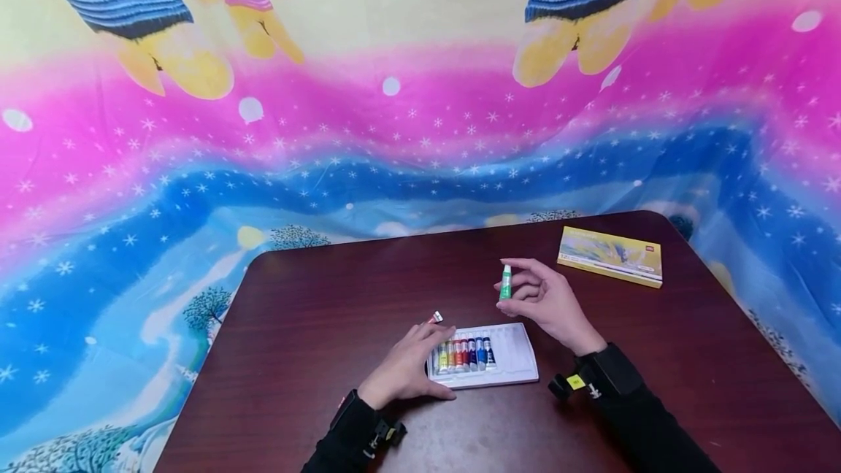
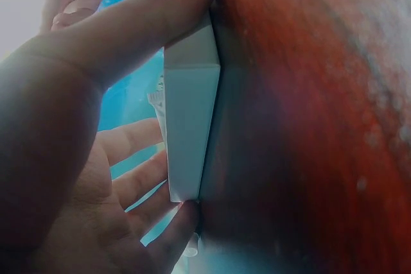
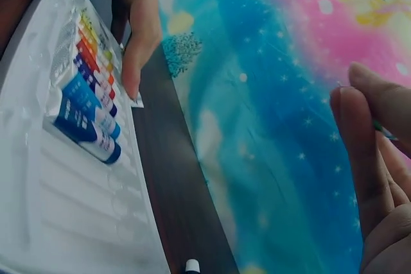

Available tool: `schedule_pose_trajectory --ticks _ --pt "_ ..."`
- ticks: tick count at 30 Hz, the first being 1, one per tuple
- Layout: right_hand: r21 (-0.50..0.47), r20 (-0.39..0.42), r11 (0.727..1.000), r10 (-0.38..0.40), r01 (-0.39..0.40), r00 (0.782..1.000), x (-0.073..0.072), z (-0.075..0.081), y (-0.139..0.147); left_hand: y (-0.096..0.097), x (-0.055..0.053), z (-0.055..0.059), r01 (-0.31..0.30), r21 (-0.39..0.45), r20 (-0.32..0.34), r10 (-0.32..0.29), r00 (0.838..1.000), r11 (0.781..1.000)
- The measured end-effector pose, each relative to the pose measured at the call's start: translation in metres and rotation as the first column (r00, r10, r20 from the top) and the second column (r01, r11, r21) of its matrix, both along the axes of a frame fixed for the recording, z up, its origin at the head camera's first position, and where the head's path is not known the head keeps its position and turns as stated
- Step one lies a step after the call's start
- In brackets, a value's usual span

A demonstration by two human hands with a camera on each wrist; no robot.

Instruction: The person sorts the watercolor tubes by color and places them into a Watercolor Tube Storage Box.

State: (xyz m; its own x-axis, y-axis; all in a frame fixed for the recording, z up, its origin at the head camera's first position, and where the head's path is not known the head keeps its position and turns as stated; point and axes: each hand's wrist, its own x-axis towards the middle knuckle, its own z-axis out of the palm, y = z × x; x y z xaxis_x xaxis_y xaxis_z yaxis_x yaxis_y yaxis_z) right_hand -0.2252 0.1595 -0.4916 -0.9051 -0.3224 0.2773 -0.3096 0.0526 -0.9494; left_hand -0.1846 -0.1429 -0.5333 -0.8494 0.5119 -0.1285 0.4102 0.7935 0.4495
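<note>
My right hand [image 1: 550,305] pinches a small green paint tube [image 1: 506,285] between thumb and index finger, white cap up, above the table beyond the tray. At the left end of a white plastic tray [image 1: 517,358], my left hand [image 1: 406,365] grips it, thumb along the near edge and fingers over the far side. Several paint tubes [image 3: 80,120] lie side by side in the tray, yellow through red to dark blue; the slots to their right hold none. Past the left fingertips pokes a white-capped tube [image 1: 436,318], its body mostly hidden by that hand.
A flat yellow box [image 1: 611,257] lies at the back right of the dark brown table [image 1: 342,283]. Behind the table hangs a printed cloth [image 1: 407,130]. In the right wrist view, a white cap [image 3: 192,265] shows on the table beyond the tray.
</note>
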Motion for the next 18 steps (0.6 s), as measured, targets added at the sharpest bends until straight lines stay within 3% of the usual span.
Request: schedule_pose_trajectory --ticks 6,9,14,18 --pt "0.072 0.001 0.997 0.022 -0.023 1.0 0.009 0.002 -0.007 0.0 0.0 0.001 0.001 0.004 0.0 -0.001 1.0 1.0" --pt "0.156 0.019 0.987 0.041 -0.044 0.999 0.014 -0.003 -0.007 0.0 0.001 0.001 0.003 0.008 0.001 -0.003 1.0 1.0" --pt "0.334 0.015 0.937 0.102 -0.101 0.995 0.022 -0.025 -0.003 0.0 0.002 0.002 0.006 0.004 -0.004 -0.006 1.0 1.0" --pt "0.355 0.047 0.923 0.142 -0.15 0.989 0.025 -0.043 -0.002 0.001 0.001 0.002 0.004 0.002 -0.001 -0.004 1.0 1.0"
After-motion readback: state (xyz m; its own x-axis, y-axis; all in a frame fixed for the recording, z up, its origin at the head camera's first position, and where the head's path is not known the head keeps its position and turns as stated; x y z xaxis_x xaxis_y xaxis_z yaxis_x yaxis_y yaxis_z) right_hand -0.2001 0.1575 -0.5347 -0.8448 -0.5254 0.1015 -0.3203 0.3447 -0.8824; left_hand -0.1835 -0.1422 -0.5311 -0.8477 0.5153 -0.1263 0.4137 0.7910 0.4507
